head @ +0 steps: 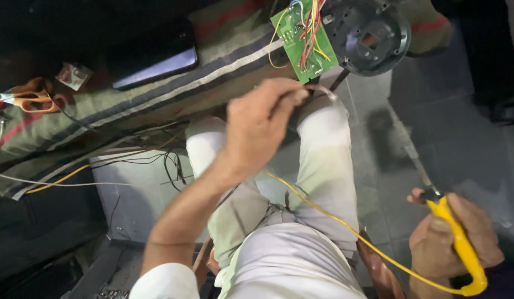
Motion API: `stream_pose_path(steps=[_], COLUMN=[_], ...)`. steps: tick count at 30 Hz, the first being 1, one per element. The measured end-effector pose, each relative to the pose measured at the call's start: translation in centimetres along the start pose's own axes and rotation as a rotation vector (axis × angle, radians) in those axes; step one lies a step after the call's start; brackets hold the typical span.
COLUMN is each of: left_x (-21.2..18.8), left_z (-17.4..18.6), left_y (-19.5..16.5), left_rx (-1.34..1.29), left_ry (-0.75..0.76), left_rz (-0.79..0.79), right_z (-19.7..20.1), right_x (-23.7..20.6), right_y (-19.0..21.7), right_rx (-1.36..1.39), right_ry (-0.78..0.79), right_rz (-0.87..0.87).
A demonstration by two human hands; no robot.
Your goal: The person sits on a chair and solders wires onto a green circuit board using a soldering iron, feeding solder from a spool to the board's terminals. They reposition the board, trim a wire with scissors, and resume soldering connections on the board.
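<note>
My left hand [260, 124] is raised over my knee, its fingers pinched on a thin silvery wire [323, 90] that points toward a green circuit board [303, 37] with red, yellow and white wires. A black round housing [373, 36] sits beside the board. My right hand [453, 238] is low at the right, closed on the yellow handle of a soldering iron [459, 243], whose metal shaft [409, 147] reaches up toward the board. Its yellow cord [323, 213] crosses my lap.
A striped cloth [157, 94] covers the surface ahead, with a dark phone [157, 63], orange-handled scissors [30, 99] and a small packet [73, 75] on it. Loose black, white and yellow wires [130, 166] trail at the left. Grey floor tiles [461, 138] lie to the right.
</note>
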State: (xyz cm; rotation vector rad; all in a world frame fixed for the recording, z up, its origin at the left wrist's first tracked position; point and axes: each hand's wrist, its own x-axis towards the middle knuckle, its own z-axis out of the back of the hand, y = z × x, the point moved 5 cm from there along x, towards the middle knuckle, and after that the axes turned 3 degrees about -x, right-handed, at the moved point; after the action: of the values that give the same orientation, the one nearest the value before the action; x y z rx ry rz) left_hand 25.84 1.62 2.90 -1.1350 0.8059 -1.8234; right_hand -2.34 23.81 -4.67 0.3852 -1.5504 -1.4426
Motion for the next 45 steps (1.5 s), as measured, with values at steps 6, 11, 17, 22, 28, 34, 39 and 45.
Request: stream_pose_path(steps=[6, 11, 17, 22, 28, 34, 39, 45], left_x=[-0.1, -0.1, 0.2, 0.5, 0.6, 0.8, 0.9, 0.5], left_z=[-3.3, -4.1, -4.9, -5.2, -5.2, -5.1, -4.9, -4.4], left_y=[0.8, 0.9, 1.9, 2.0, 2.1, 2.3, 2.5, 2.4], left_rx=[-0.029, -0.035, -0.015, 0.025, 0.026, -0.021, -0.019, -0.047], left_ry=[-0.057, -0.077, -0.050, -0.057, -0.075, -0.085, -0.091, -0.098], left_rz=[0.069, 0.016, 0.136, 0.120, 0.111, 0.138, 0.168, 0.161], right_z=[-1.8, -4.1, -6.3, -7.3, -8.1, -8.7, -9.2, -9.8], right_x=[3.5, 5.3, 7.7, 8.3, 8.7, 9.0, 9.2, 9.4], right_y=[3.5, 6.2, 6.9, 5.9, 5.0, 4.7, 5.1, 5.6], right_rx=[-0.402, -0.382, -0.348, -0.282, -0.263, -0.257, -0.292, -0.322], right_ry=[0.282, 0.349, 0.420, 0.424, 0.452, 0.458, 0.476, 0.486], right_rz=[0.138, 0.235, 0.216, 0.198, 0.147, 0.126, 0.178, 0.201])
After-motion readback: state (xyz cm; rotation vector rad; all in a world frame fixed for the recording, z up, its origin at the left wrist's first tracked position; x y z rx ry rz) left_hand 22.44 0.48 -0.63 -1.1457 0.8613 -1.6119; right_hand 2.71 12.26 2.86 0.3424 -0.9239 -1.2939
